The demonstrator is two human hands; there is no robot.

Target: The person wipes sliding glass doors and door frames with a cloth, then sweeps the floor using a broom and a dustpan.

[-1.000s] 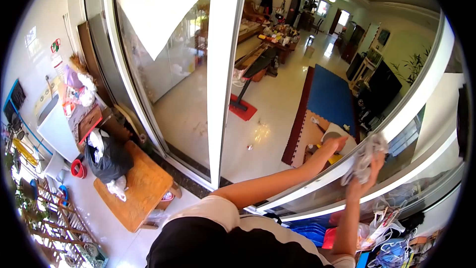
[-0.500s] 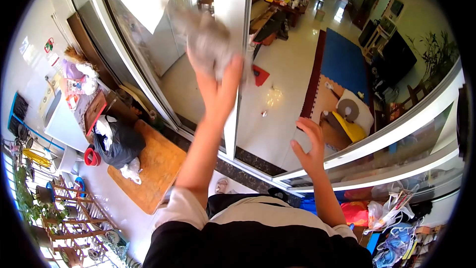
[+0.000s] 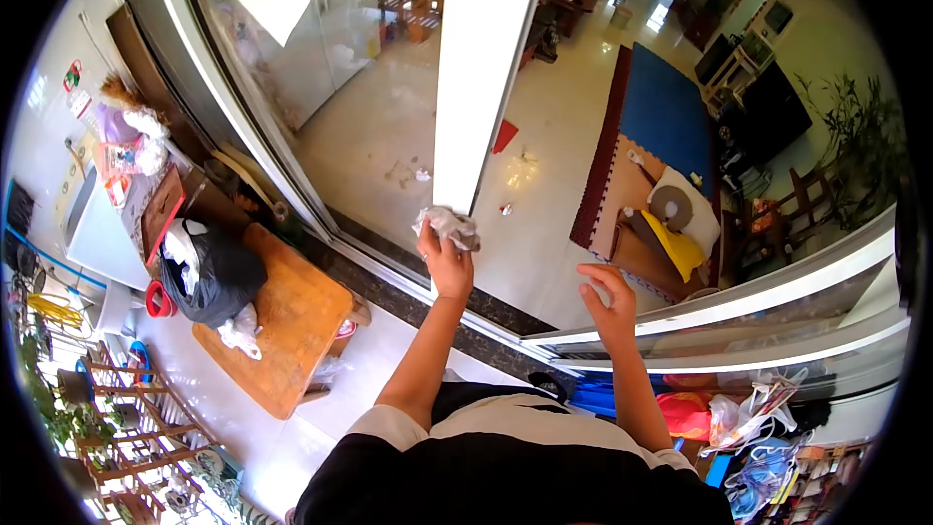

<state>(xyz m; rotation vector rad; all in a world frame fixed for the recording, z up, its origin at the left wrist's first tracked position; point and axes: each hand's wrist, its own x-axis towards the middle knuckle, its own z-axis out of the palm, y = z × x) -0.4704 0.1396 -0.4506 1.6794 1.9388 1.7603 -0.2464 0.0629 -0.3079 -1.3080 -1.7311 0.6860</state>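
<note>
My left hand (image 3: 447, 266) is closed on a crumpled grey-white cloth (image 3: 451, 226). It presses the cloth against the lower part of the white door frame (image 3: 478, 87), by the edge of the glass pane (image 3: 374, 136). My right hand (image 3: 610, 299) hangs in the air by the door opening, above the sliding door's white rail (image 3: 739, 303). Its fingers are apart and slightly curled, and nothing is in them.
To the left stands a low wooden table (image 3: 282, 331) with a black plastic bag (image 3: 219, 277). A red bucket (image 3: 159, 299) is beside it. Foam mats (image 3: 671, 117) and a yellow cushion (image 3: 671, 245) lie inside the room. Bags and hangers (image 3: 768, 467) are piled at lower right.
My left hand has brought the cloth down from high on the glass and frame to the frame's lower part. My right hand has dropped slightly. The view has shifted a little.
</note>
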